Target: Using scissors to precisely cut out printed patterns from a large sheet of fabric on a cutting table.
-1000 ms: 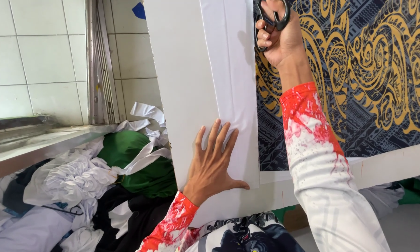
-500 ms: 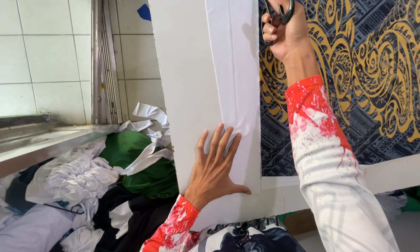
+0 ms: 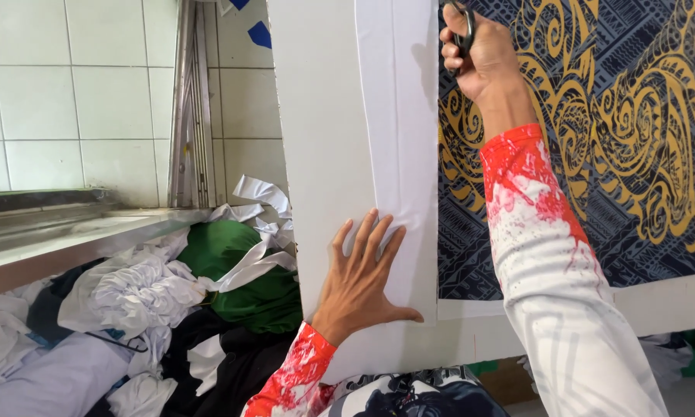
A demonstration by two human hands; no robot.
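My left hand (image 3: 363, 282) lies flat, fingers spread, on a strip of white paper or fabric (image 3: 397, 154) at the left edge of a white table (image 3: 316, 154). My right hand (image 3: 482, 50) is closed around the black handles of a pair of scissors (image 3: 465, 31) at the top of the strip, where it meets a dark blue cloth with gold swirls (image 3: 617, 139). The scissor blades are out of view. Both sleeves are white with red splashes.
A heap of white, green and dark cloth scraps (image 3: 170, 309) fills the floor to the left of the table. A metal ledge (image 3: 69, 232) and a tiled wall (image 3: 77, 93) stand behind the heap. More patterned cloth (image 3: 409, 394) lies below the table edge.
My right hand with the scissors has moved a little farther up along the strip's edge. My left hand stays pressed in the same spot.
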